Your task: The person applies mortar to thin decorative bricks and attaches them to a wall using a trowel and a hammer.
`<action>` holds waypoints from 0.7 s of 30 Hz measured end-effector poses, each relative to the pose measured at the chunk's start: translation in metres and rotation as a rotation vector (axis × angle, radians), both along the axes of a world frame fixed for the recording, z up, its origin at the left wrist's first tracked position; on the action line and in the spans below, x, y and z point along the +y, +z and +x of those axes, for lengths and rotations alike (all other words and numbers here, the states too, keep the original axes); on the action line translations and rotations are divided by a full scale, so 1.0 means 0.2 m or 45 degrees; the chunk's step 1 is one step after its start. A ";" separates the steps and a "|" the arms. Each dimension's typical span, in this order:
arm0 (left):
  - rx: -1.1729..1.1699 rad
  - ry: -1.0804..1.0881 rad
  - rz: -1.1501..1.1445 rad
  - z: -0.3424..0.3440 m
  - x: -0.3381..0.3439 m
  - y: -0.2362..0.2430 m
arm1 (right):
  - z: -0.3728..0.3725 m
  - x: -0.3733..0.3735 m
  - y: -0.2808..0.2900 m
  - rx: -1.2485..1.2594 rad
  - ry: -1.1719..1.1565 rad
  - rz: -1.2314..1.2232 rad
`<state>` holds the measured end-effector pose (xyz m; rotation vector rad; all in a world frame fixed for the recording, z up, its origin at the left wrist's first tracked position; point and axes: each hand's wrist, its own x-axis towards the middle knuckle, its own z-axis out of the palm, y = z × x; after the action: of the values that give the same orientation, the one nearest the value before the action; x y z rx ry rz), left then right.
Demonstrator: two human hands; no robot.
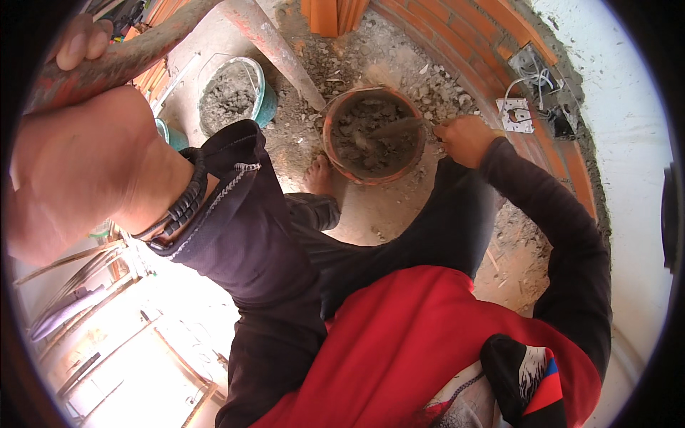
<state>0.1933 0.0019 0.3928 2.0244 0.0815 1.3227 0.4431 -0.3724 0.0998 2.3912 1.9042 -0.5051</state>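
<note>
My left hand (82, 160) is wrapped round a thick, worn reddish pole (146, 53) at the upper left, its fingertips showing on the far side. My right hand (465, 140) is closed on the handle of a trowel (399, 128), just past the right rim of an orange bucket (330, 143). Inside this bucket lies grey, lumpy mortar (360, 153), and the trowel's blade reaches over or into it. The handle is mostly covered by my fingers.
A teal bucket (267, 107) of mortar stands left of a slanting pole (278, 53). Rubble (439, 93) lies along the brick wall (457, 39), where wires (531, 75) and a white socket plate (515, 118) hang. Orange bricks (334, 16) stand at the far side; a bare foot (319, 175) is near the orange bucket.
</note>
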 end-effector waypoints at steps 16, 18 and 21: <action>0.053 0.511 0.290 0.03 -0.11 -0.10 | -0.15 0.36 -0.01 0.011 -0.050 -0.462; -0.035 0.277 0.122 0.04 -0.11 -0.10 | -0.11 0.37 -0.03 -0.097 -0.051 -0.421; -0.106 0.073 -0.023 0.03 -0.12 -0.11 | -0.08 0.42 0.09 -0.179 -0.036 -0.429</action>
<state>0.1994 -0.0226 0.3702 1.9626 0.1133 1.4349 0.4267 -0.2875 0.1171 2.1766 1.5856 -0.5886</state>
